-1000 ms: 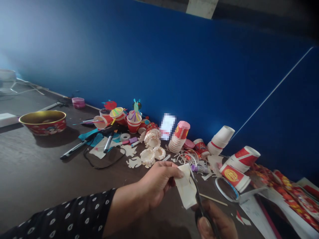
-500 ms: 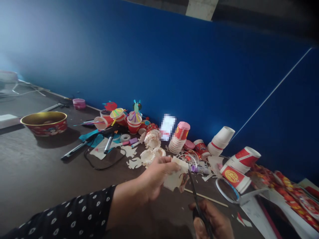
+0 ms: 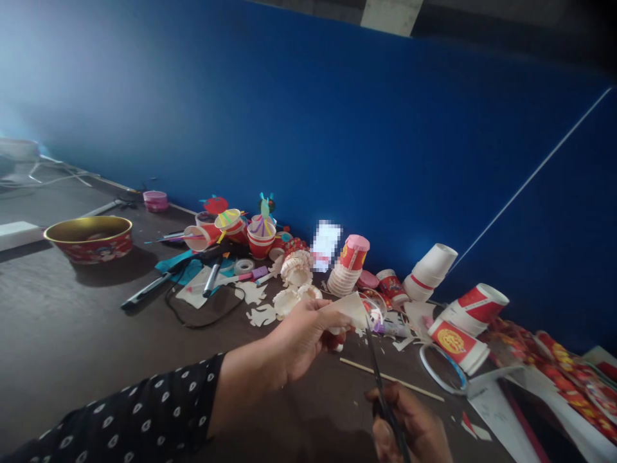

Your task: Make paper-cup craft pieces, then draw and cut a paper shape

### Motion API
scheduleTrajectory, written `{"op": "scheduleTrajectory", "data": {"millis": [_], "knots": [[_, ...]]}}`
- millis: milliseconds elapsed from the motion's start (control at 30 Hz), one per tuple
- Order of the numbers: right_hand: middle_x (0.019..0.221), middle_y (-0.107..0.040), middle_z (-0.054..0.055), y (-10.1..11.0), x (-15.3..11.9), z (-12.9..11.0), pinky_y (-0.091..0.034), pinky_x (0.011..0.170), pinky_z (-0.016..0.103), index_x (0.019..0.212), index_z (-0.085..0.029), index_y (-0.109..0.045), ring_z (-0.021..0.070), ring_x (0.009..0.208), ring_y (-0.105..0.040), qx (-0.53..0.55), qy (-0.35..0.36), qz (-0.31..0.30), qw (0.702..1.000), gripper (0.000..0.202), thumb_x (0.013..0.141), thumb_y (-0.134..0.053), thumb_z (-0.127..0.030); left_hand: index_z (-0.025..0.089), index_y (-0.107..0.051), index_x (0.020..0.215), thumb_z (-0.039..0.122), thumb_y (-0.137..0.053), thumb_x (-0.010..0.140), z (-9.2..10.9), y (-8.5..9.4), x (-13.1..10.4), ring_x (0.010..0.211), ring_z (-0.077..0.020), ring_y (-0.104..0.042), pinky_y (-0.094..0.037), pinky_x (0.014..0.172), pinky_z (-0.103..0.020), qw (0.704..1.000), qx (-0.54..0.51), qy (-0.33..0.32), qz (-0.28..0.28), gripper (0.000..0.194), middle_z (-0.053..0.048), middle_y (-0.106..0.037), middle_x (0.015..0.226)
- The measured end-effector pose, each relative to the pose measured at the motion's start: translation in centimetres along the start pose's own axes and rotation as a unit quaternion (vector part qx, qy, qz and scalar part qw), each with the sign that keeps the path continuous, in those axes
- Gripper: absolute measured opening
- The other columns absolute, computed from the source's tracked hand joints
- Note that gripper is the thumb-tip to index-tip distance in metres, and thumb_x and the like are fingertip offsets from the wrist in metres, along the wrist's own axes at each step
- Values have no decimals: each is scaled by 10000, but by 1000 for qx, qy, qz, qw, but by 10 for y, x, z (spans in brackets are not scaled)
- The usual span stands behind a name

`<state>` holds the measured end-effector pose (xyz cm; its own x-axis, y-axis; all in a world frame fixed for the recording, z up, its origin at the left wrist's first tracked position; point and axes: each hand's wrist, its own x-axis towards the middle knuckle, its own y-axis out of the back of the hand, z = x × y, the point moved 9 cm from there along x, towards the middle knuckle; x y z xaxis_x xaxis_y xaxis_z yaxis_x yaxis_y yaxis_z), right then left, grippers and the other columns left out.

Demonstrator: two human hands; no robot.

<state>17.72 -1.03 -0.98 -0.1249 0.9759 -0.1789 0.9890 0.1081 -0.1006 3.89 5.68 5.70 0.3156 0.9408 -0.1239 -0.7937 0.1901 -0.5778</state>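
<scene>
My left hand (image 3: pixel 303 334) pinches a cream piece of paper (image 3: pixel 353 308) between thumb and fingers, above the middle of the table. My right hand (image 3: pixel 409 424), low in the view, is closed round the dark handles of a pair of scissors (image 3: pixel 376 366). Their blades point up and away from me, and the tip is at the paper's right edge. Whether the blades are apart there I cannot tell. Beneath the scissors a thin wooden stick (image 3: pixel 393 381) lies on the table. White cut scraps (image 3: pixel 263 315) lie beyond my left hand.
A red and gold bowl (image 3: pixel 89 239) stands at left. Decorated paper cups (image 3: pixel 261 239), a cup stack (image 3: pixel 354 254) and white cups (image 3: pixel 430 273) line the blue partition (image 3: pixel 308 128). Markers (image 3: pixel 213 280), a tape roll (image 3: pixel 244 266), a tape ring (image 3: pixel 443 370) and a phone (image 3: pixel 540 421) lie about.
The paper has turned in my left hand; its broad lower part no longer hangs below the fingers, and a corner now points up right. My right hand and the scissors stay nearly in place.
</scene>
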Motion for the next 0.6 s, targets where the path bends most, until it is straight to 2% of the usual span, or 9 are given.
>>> {"op": "scheduleTrajectory", "data": {"millis": [100, 233, 467, 600], "knots": [[413, -442, -79, 1, 1, 4, -317, 285, 130, 771, -182, -594, 46, 320, -384, 6, -9, -1, 1000, 449, 511, -786, -494, 102, -584, 599, 132, -645, 575, 1, 1, -2, 486, -85, -472, -328, 460, -203, 1000, 3, 8, 13, 72, -55, -598, 597], [428, -480, -61, 4, 0, 4, -303, 283, 125, 774, -172, -607, 39, 307, -379, -1, -3, 12, 1000, 396, 577, -756, -482, 99, -582, 602, 114, -637, 569, 0, 0, -4, 486, -88, -476, -328, 467, -207, 999, 14, 23, 26, 66, -55, -598, 584], [436, -491, -67, -1, -2, -4, -305, 295, 124, 793, -170, -595, 30, 313, -367, -22, 22, 10, 999, 423, 554, -783, -464, 94, -573, 584, 119, -646, 548, -4, -1, -7, 475, -81, -467, -315, 456, -199, 999, 20, 32, 26, 85, -29, -566, 540], [430, -468, -79, -3, -5, -9, -291, 302, 124, 788, -168, -589, 26, 319, -349, -27, 30, 36, 999, 423, 549, -789, -454, 97, -573, 597, 118, -651, 534, -4, -2, -8, 493, -85, -476, -328, 470, -200, 999, 23, 33, 31, 102, -25, -570, 551]]}}
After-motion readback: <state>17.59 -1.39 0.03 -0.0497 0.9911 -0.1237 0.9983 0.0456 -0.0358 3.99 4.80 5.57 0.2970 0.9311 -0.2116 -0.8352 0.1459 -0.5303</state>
